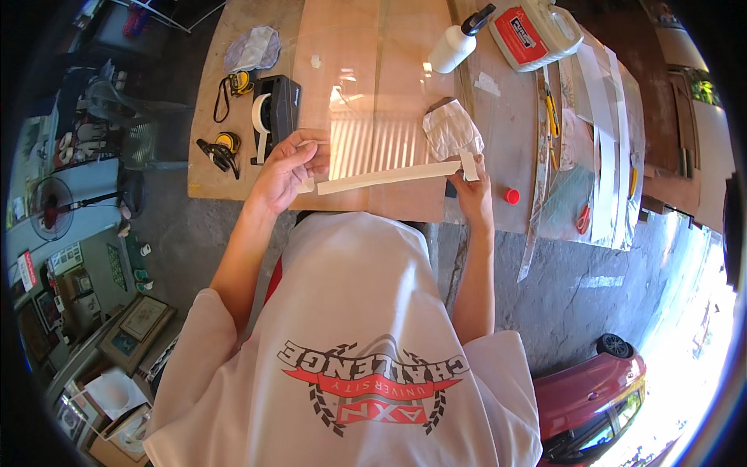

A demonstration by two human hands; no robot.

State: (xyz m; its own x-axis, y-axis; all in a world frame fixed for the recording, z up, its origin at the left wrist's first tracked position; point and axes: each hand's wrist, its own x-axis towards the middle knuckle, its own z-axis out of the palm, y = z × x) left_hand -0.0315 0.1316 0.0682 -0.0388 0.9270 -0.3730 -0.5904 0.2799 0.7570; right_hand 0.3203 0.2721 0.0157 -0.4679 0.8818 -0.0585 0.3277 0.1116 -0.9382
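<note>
outdoor-ish workshop, bare grey concrete floor (576, 288), patchy and stained. long plywood workbench (233, 47) runs across the top, with a clear sheet over part of it. hard sunlight floods in from the lower right, blowing out that corner; a red car (591, 397) is parked there. the left side is shaded and cluttered: a pedestal fan (50, 210) stands by the wall, framed pictures (140, 319) are stacked on the ground below it, and there are shelves of small stuff further up. a dark wooden board (677, 156) lies at the right edge beside the bench.
</note>
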